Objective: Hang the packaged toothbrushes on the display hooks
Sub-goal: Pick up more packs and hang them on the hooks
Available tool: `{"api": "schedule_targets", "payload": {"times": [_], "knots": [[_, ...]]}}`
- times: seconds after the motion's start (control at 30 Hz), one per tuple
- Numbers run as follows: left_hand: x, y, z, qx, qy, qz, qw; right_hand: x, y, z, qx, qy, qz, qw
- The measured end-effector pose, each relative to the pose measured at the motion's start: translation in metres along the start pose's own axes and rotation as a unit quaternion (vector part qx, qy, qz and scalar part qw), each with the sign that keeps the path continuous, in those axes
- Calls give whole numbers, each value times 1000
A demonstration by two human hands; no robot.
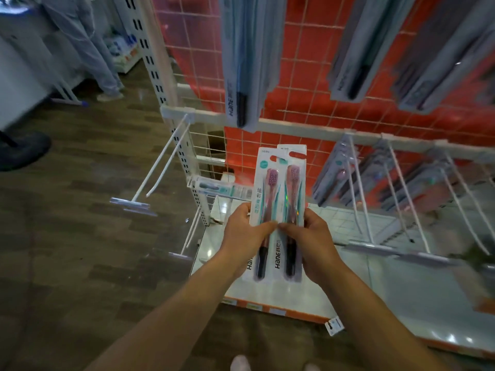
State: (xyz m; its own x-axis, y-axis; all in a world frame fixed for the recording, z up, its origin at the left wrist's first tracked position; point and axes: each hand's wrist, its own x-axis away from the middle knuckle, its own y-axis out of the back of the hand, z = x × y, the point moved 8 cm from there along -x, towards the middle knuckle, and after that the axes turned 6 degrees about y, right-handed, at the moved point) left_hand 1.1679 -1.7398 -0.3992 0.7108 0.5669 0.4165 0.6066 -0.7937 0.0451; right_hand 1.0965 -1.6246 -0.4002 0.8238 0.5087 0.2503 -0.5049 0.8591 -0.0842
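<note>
Open floor to the left, dark wood-look planks, plenty of room there. The white upright post marks the left edge of the rack. From the rail a bare hook sticks out and slopes down to the left, nothing on it, with a clear tag holder at its tip. A second bare hook juts out lower down, by the shelf corner.

To the right it's crowded. The loaded hooks carry grey packets bunched up near the rail, and their long prongs reach out towards the person. Overhead, hanging packets dangle in front of the red grid panel. The pale bottom shelf runs below, its orange front edge near the person's feet. One spare packet lies flat at the back of the shelf.

Now the hands, both up, centre of the gap. The left hand grips the left pack low on its side, thumb laid across the front. The right hand grips the right pack the same way. The thumbs meet in the middle. The packs stand upright, side by side and touching, with pink brush heads at the top. Their tops reach just below the rail, between the bare hook and the loaded ones.

Far left, someone in pale clothing stands well apart.
</note>
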Motion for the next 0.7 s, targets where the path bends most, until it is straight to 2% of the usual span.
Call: {"api": "schedule_targets", "payload": {"times": [0.33, 0.7], "knots": [[18, -30, -74, -61, -101, 43, 992, 6, 30, 58, -12, 70, -65, 995], [38, -72, -114, -15, -113, 79, 990, 20, 71, 119, 10, 151, -89, 985]]}}
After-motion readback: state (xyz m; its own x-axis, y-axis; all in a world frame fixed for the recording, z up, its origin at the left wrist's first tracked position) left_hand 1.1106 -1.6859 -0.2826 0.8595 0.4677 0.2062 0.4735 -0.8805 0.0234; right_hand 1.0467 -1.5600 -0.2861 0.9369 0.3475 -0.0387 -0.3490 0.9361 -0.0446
